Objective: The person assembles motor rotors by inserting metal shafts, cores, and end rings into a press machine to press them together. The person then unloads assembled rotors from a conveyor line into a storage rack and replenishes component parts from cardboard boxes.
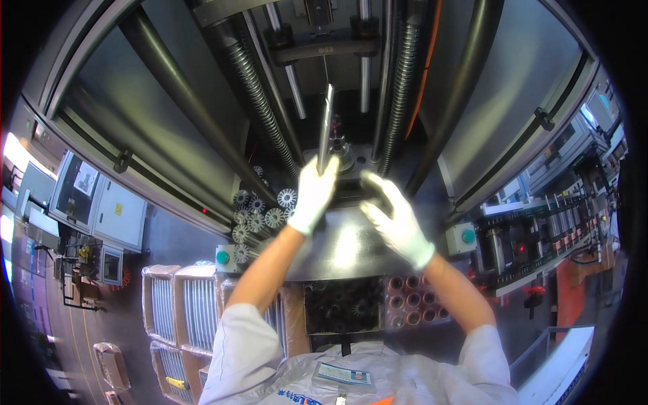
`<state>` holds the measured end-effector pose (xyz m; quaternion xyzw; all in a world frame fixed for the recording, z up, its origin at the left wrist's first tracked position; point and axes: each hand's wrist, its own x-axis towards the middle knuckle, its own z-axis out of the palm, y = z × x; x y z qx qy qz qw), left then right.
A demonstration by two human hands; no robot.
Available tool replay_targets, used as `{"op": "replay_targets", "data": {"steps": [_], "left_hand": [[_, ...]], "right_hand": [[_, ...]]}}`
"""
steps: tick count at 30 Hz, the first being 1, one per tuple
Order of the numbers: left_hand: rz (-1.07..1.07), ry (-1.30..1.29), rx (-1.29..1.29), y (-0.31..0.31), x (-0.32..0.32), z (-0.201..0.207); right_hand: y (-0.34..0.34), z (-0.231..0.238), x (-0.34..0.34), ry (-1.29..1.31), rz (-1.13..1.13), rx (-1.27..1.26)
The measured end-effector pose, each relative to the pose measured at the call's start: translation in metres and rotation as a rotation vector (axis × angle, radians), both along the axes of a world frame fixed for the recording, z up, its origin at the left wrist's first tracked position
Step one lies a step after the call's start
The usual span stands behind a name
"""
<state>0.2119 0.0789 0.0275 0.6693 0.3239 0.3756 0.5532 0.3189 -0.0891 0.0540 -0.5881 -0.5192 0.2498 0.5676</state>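
Observation:
My left hand point(316, 194), in a white glove, is closed around the lower end of a long shiny metal shaft point(327, 125). The shaft stands nearly upright, its top tilted slightly right. To the right, my gloved right hand point(398, 226) hovers above the machine's shiny metal table point(347, 236). Its thumb and fingers are spread, with a dark, blurred gap between them and no object I can make out. Behind the hands, a round metal fixture point(343, 160) sits under the press head point(327, 48). Several slotted metal cores point(275, 217) stand in a cluster left of my left hand.
Green push buttons point(223, 257) point(468, 235) flank the table. Threaded columns point(260, 91) and guide rods rise around the fixture. Near my body are a dark tray point(343, 307), copper-coloured ringed parts point(413, 297) and cardboard boxes point(177, 270) of metal shafts. A conveyor line point(540, 236) runs at right.

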Motion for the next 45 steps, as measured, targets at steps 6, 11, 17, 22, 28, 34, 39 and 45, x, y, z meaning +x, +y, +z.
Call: {"op": "replay_targets", "data": {"steps": [6,11,17,22,28,34,39,45], "left_hand": [[-0.026,-0.223,0.043,0.039,0.052,0.039],[-0.007,-0.323,0.154,0.075,0.085,0.046],[-0.157,-0.363,0.006,0.106,0.101,0.073],[-0.25,-0.351,-0.082,0.088,0.09,0.095],[0.162,0.336,0.612,0.017,0.036,0.119],[-0.172,0.44,0.037,-0.14,-0.119,0.007],[-0.202,0.536,-0.397,-0.244,-0.135,-0.09],[-0.147,0.643,0.027,-0.298,-0.092,-0.112]], "right_hand": [[-0.089,-0.023,0.016,-0.113,-0.129,-0.176],[-0.138,-0.035,0.018,-0.083,-0.258,-0.297],[-0.192,-0.051,0.025,-0.023,-0.319,-0.307],[-0.214,-0.048,0.053,-0.066,-0.378,-0.302],[-0.194,-0.031,0.121,-0.364,-0.488,-0.176],[-0.19,-0.061,0.154,-0.742,-0.451,-0.178],[-0.208,-0.098,0.155,-0.759,-0.244,-0.452],[-0.24,-0.092,0.117,-0.789,-0.379,-0.406]]}}
